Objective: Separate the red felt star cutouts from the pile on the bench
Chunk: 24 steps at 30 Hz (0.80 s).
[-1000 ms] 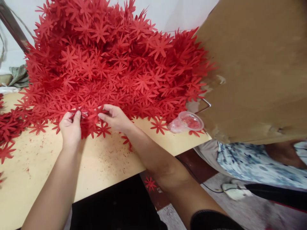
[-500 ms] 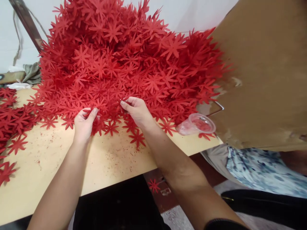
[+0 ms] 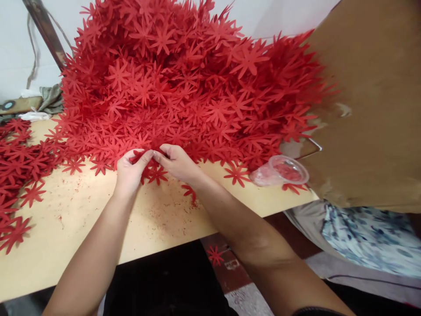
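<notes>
A tall heap of red flower-shaped cutouts [image 3: 164, 96] with narrow petals fills the back of the table. At its front edge my left hand [image 3: 130, 169] pinches a red flower cutout between thumb and fingers. My right hand [image 3: 174, 160] meets it, fingers pinched, the fingertips of both hands touching or nearly so. Red petals show around the fingers, but the exact piece in the right hand is hidden. Just below the hands a loose flower [image 3: 157, 174] lies on the table.
A clear plastic cup [image 3: 289, 170] lies tipped at the right, red bits inside. Beyond it stands a large cardboard sheet [image 3: 371, 109]. More cutouts [image 3: 19, 171] spread at the left. One flower [image 3: 215, 255] is on the floor. A person's patterned clothing [image 3: 365, 237] shows at right.
My right hand has moved left and slightly down to meet the left hand at the fingertips. The whole view has shifted a little, so things appear further right.
</notes>
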Motion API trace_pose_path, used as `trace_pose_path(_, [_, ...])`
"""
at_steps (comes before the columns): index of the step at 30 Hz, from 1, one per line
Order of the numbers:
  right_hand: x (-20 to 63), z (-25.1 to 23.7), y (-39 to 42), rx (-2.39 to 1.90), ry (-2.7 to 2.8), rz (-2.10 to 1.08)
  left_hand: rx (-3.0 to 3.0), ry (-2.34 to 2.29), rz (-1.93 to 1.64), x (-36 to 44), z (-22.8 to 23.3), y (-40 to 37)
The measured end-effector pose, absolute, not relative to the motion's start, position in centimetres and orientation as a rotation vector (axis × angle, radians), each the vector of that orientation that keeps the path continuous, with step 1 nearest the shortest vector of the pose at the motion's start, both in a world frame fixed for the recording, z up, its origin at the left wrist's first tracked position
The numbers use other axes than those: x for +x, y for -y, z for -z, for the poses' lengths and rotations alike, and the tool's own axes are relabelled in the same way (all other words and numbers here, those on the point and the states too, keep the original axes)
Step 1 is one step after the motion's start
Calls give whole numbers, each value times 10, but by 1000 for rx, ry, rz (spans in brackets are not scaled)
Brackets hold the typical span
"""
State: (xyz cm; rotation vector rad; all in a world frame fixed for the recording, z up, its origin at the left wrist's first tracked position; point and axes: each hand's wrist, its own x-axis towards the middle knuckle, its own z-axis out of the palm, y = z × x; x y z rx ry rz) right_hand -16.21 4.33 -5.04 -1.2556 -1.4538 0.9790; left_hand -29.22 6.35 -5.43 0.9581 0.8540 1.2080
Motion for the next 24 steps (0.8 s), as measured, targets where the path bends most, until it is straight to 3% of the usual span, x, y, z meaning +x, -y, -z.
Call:
trace_pose_path(3, [-162, 52, -40, -1057, 1489, -1100, 902, -856, -1261, -294, 56, -68])
trace_pose_path(6, [-149, 54, -40, -1130, 1482, -1069, 822, -918, -1335, -299, 57, -76])
trace_pose_path(10, [-122, 54, -49, -1426, 1455, -660, 783, -947, -1394, -303, 59, -84])
trace_pose_path(14, [-117, 44, -51, -1435, 1616, -321, 792, -941, -1311, -300, 58, -79])
trace_pose_path(24, [-165, 57, -53, -1205, 1503, -849, 927, -829, -1162, -297, 55, -69])
